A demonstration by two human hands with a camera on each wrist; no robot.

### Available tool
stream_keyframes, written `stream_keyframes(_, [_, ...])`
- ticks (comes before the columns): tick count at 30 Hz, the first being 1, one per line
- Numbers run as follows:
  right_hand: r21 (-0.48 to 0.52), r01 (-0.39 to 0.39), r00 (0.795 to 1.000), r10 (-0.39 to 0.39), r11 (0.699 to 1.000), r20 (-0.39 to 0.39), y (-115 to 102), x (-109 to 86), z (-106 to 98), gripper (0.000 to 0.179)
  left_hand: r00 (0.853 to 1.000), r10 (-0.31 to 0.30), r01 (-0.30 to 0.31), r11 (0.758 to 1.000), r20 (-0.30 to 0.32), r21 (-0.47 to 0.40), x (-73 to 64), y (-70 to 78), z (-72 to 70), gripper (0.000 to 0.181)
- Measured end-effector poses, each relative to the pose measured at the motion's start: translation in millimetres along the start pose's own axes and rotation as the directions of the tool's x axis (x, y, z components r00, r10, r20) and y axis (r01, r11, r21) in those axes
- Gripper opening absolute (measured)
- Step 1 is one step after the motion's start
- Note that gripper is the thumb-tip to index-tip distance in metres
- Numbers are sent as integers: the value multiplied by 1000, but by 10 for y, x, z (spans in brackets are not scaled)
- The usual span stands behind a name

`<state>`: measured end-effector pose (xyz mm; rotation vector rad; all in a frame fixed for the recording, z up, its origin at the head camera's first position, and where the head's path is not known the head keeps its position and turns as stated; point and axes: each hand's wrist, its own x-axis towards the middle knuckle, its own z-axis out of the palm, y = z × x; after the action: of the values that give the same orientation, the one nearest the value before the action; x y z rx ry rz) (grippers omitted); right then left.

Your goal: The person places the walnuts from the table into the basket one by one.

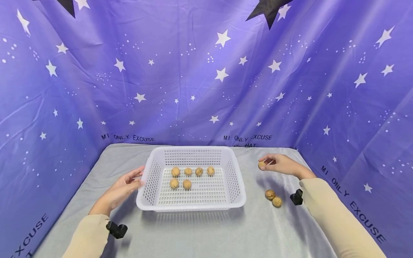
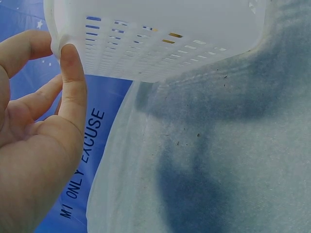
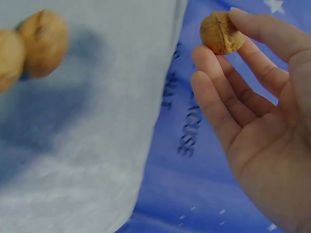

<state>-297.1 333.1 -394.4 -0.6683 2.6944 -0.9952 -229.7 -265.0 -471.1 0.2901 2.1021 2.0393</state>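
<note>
A white plastic basket [image 1: 200, 207] with slotted walls stands on the grey cloth, with several walnuts [image 1: 187, 184] in two rows on its floor. My left hand [image 1: 124, 188] pinches the basket's left rim between thumb and fingers, as the left wrist view shows at the basket's edge [image 2: 56, 29]. To the right of the basket, my right hand [image 1: 282, 165] holds one walnut [image 3: 222, 33] between thumb and fingertips, raised above the cloth. Two more walnuts [image 1: 273, 198] lie side by side on the cloth, nearer to me than the right hand.
Grey cloth [image 1: 193, 236] covers the table. Purple-blue curtains [image 1: 193, 89] with white stars hang behind it and on both sides. A small black camera mount sits at each wrist, the left one [image 1: 117, 229] and the right one [image 1: 297, 197].
</note>
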Motion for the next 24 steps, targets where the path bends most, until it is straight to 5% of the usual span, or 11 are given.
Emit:
stream_keyframes(15, [-80, 93, 992, -86, 992, 90, -774, 564, 142, 41, 1000, 7, -7, 1000, 4, 4, 0, -4, -3, 74])
stream_keyframes(24, [-79, 109, 974, -91, 991, 210, -1095, 899, 462, 38, 1000, 3, -3, 1000, -3, 6, 4, 4, 6, 74])
